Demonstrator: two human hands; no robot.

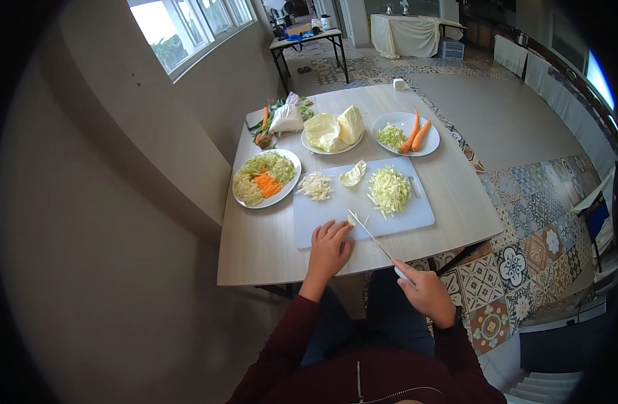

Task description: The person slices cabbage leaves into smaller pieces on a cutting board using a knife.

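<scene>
My right hand (427, 293) is closed around the white handle of a kitchen knife (371, 236), whose blade points forward and left over the front of the white cutting board (315, 232). My left hand (331, 249) rests on the board's front edge, its bent fingertips holding down a small pale cabbage piece (351, 220) beside the blade tip. Thin shreds lie next to that tip. Farther back on the board are a pile of shredded cabbage (389, 190), a loose cabbage leaf (353, 174) and a heap of whitish strips (315, 186).
A small peeler-like tool (414, 187) lies at the board's right side. Around the board stand a plate of shredded vegetables (297, 180), a plate with cabbage pieces (332, 131) and a plate with carrots (420, 135). A white bag (286, 118) sits among vegetables at the back left.
</scene>
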